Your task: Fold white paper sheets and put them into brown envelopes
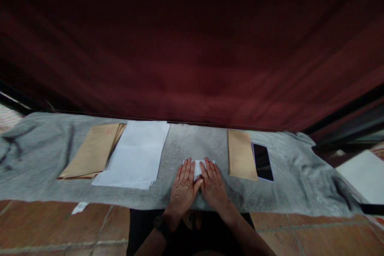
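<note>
A small piece of white paper (197, 167), seemingly folded, lies on the grey cloth in front of me. My left hand (183, 186) rests flat on its left part, fingers stretched out and pointing away from me. On its right part my right hand (213, 184) lies flat too, palm down. The two thumbs meet or nearly meet at the middle of the paper. Only the paper's far edge and a strip between the hands show; the rest is hidden under them.
Left of my hands lies a stack of white sheets (135, 152), with brown envelopes (91, 152) beyond it. To the right are another brown envelope stack (241, 154) and a phone (263, 162). The grey cloth (288, 188) covers the table; a dark red curtain (192, 68) hangs behind.
</note>
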The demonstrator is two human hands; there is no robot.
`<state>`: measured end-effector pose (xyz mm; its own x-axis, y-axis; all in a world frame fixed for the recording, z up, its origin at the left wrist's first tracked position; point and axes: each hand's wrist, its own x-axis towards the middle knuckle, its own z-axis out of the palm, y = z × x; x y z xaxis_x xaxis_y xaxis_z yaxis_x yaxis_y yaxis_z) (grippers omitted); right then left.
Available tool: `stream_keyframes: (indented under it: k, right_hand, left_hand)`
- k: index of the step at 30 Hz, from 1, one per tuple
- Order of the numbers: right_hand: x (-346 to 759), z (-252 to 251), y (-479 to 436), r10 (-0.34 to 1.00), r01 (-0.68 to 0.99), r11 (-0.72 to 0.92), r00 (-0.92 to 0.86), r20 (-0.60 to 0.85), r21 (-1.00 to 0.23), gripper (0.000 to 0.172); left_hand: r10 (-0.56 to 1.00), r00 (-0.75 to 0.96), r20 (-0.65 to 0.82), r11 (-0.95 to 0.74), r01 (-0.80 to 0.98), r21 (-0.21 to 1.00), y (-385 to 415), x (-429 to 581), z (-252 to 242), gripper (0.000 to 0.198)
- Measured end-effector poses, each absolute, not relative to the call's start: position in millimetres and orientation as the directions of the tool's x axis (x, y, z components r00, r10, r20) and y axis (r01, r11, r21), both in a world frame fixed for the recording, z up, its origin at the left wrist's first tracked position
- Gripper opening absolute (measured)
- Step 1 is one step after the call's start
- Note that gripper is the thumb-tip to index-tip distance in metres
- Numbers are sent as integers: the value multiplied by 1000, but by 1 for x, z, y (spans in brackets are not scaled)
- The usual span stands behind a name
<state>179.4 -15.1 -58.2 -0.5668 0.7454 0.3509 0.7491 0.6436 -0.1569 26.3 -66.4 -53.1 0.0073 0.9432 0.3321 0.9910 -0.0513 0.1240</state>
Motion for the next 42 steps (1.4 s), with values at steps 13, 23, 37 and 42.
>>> stream_keyframes:
  k: [13, 23, 37, 42]
  right_hand:
    - [202, -63, -13, 765, 788, 605, -535, 359, -112, 61]
    - [200, -67, -14, 762, 792, 598, -513, 396, -124, 60]
    - [204, -69, -13, 765, 792, 596, -511, 392, -131, 59]
    - [212, -64, -17, 761, 783, 605, -517, 391, -143, 57]
  left_hand:
    - [953, -5, 303, -42, 988, 147, -71, 17, -48, 72]
    - [995, 91, -30, -83, 976, 199, -67, 7, -23, 87]
    - [935, 86, -344, -66, 995, 69, -60, 28, 16, 78]
    - [962, 98, -254, -103, 995, -6, -66, 26, 0, 69]
